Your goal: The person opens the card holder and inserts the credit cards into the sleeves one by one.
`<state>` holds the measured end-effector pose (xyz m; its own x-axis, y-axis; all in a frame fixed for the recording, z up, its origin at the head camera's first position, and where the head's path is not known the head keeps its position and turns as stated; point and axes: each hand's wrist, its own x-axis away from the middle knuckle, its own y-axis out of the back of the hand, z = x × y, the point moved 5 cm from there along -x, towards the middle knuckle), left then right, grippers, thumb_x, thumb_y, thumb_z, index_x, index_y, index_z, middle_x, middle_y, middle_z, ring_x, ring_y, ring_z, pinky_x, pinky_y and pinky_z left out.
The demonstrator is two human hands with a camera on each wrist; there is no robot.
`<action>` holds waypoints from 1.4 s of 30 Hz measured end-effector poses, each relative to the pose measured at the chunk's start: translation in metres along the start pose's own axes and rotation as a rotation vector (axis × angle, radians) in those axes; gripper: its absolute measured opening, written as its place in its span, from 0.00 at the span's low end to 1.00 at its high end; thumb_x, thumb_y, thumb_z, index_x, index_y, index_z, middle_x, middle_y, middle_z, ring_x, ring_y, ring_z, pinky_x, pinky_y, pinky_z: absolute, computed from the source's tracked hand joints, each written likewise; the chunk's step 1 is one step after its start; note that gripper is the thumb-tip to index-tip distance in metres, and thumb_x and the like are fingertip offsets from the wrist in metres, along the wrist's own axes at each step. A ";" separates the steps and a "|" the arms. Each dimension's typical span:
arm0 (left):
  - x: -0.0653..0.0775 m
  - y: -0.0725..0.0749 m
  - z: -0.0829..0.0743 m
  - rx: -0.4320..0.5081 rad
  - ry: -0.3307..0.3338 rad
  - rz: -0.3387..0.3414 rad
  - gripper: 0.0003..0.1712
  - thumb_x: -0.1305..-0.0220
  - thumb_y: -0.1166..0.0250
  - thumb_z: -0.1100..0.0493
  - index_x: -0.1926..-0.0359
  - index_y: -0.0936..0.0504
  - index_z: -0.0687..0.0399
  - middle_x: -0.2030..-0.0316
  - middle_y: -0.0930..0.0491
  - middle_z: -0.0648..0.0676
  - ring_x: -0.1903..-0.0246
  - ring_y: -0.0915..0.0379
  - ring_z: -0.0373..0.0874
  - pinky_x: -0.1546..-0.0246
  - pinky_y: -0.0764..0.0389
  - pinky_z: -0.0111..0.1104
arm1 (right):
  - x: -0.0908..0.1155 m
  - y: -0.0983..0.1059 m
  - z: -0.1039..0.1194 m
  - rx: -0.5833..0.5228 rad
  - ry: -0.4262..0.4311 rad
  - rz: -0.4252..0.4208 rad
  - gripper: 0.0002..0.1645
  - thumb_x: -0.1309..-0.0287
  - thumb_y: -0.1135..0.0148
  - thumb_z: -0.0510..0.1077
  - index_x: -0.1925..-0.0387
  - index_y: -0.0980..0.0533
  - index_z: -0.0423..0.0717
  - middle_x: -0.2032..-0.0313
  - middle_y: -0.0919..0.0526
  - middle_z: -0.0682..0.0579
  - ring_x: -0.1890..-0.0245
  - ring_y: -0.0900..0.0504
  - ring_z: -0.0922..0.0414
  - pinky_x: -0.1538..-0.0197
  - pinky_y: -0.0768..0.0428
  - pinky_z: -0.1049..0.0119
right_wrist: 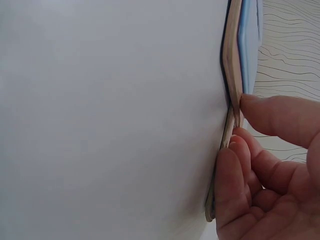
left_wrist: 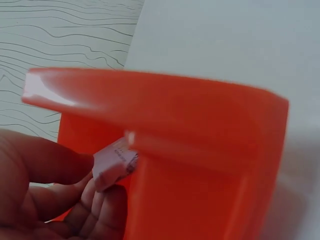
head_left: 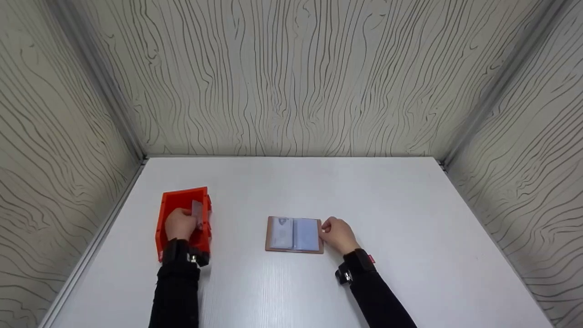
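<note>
In the head view my left hand [head_left: 180, 224] is inside a red plastic bin [head_left: 180, 199] and pinches a pale card [head_left: 196, 210]. The left wrist view shows the pinkish printed card [left_wrist: 114, 164] between thumb and fingers, partly behind the bin wall [left_wrist: 200, 107]. An open card holder [head_left: 306, 234] with a brown cover and clear sleeves lies flat on the table. Its left sleeve holds a light printed card [head_left: 282, 233]. At the holder's right edge, my right hand [head_left: 339, 234] pinches the brown cover [right_wrist: 232, 60] between thumb and fingers.
The bin stands on the left of a white table [head_left: 255, 191], the card holder near its middle. Wood-patterned panels [head_left: 291, 82] enclose the back and both sides. Dark straps with small cameras [head_left: 353, 269] are on both wrists.
</note>
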<state>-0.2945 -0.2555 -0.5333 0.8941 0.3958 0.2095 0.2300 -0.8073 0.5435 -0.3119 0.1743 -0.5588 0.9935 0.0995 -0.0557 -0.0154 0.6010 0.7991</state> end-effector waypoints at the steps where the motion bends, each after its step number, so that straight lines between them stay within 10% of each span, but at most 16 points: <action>1: -0.001 -0.001 0.000 0.001 0.008 -0.002 0.24 0.38 0.48 0.68 0.41 0.28 0.73 0.46 0.26 0.70 0.47 0.31 0.63 0.44 0.29 0.54 | 0.000 0.000 0.000 0.001 0.001 -0.001 0.08 0.45 0.33 0.40 0.70 0.23 0.39 0.76 0.27 0.53 0.73 0.29 0.56 0.64 0.28 0.59; 42: -0.004 0.000 0.003 -0.045 -0.008 -0.084 0.21 0.39 0.47 0.70 0.44 0.25 0.71 0.51 0.23 0.69 0.50 0.31 0.62 0.45 0.29 0.54 | 0.000 0.000 0.000 0.001 -0.012 0.005 0.09 0.44 0.32 0.42 0.70 0.23 0.40 0.75 0.26 0.53 0.72 0.28 0.56 0.63 0.27 0.59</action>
<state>-0.2971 -0.2584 -0.5371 0.8755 0.4576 0.1556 0.2869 -0.7512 0.5945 -0.3118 0.1746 -0.5589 0.9946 0.0930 -0.0451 -0.0198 0.5994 0.8002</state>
